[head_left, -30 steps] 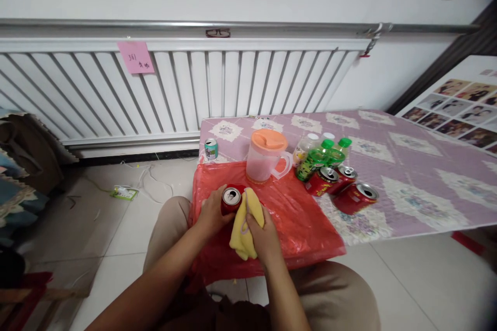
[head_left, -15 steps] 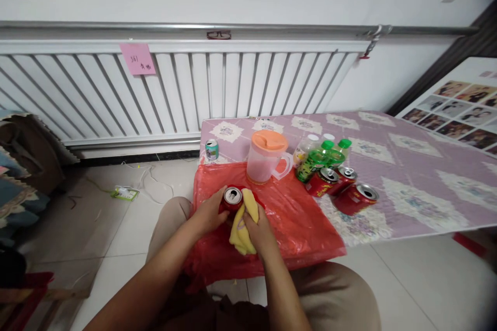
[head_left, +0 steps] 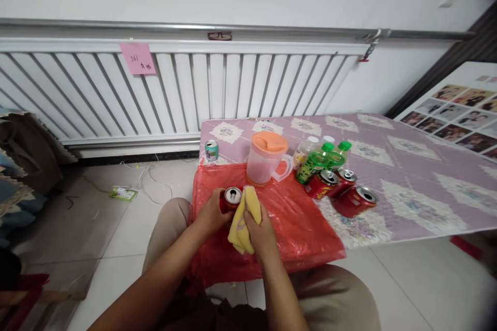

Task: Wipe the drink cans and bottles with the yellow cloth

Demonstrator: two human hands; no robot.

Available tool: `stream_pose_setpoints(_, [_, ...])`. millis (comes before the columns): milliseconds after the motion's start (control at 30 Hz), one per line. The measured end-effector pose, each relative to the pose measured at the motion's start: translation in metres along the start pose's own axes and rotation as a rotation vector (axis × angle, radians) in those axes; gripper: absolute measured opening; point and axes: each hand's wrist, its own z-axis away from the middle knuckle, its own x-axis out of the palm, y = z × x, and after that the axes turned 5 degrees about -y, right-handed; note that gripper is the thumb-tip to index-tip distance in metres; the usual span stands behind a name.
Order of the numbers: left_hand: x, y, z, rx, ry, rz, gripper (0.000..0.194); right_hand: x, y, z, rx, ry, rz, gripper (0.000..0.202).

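Upright over the red plastic sheet [head_left: 295, 222], a red drink can [head_left: 233, 195] with an opened top is held by my left hand [head_left: 212, 213], fingers wrapped round its left side. My right hand [head_left: 261, 230] grips a folded yellow cloth [head_left: 246, 217], thumb on top, and the cloth lies against the can's right side. The cloth and hands hide the lower part of the can. Just behind stands a clear pitcher [head_left: 261, 165] with an orange lid.
Right of the pitcher, several bottles [head_left: 310, 165] with green and white caps stand close behind red cans [head_left: 355, 201]. A small teal can [head_left: 212, 150] is at the table's back left corner. Behind the patterned tablecloth [head_left: 411, 181] runs a white radiator [head_left: 233, 85]. A cord [head_left: 149, 181] lies on the floor.
My right hand and the yellow cloth have shifted slightly up against the can. My left hand keeps its hold with a small change of finger position. The view has tilted a little.
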Motion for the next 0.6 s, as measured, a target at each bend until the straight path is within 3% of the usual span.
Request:
stream_pose_setpoints(200, [0.006,-0.003,-0.003,0.063,0.045,-0.004,0.080,0.001,0.018,-0.009,0.091,-0.029,-0.030,0.053])
stream_pose_setpoints(367, [0.008,-0.003,-0.004,0.051,0.007,-0.065,0.077,-0.002,0.012,-0.007,0.100,-0.011,-0.084,0.054])
stream_pose_setpoints(500, [0.000,-0.007,-0.005,0.130,-0.040,-0.017,0.083,-0.006,0.006,-0.004,0.081,0.036,-0.134,0.052])
stream_pose_setpoints(600, [-0.009,-0.008,-0.008,0.088,-0.122,0.098,0.084,-0.005,0.002,-0.001,0.059,0.068,-0.139,0.055])
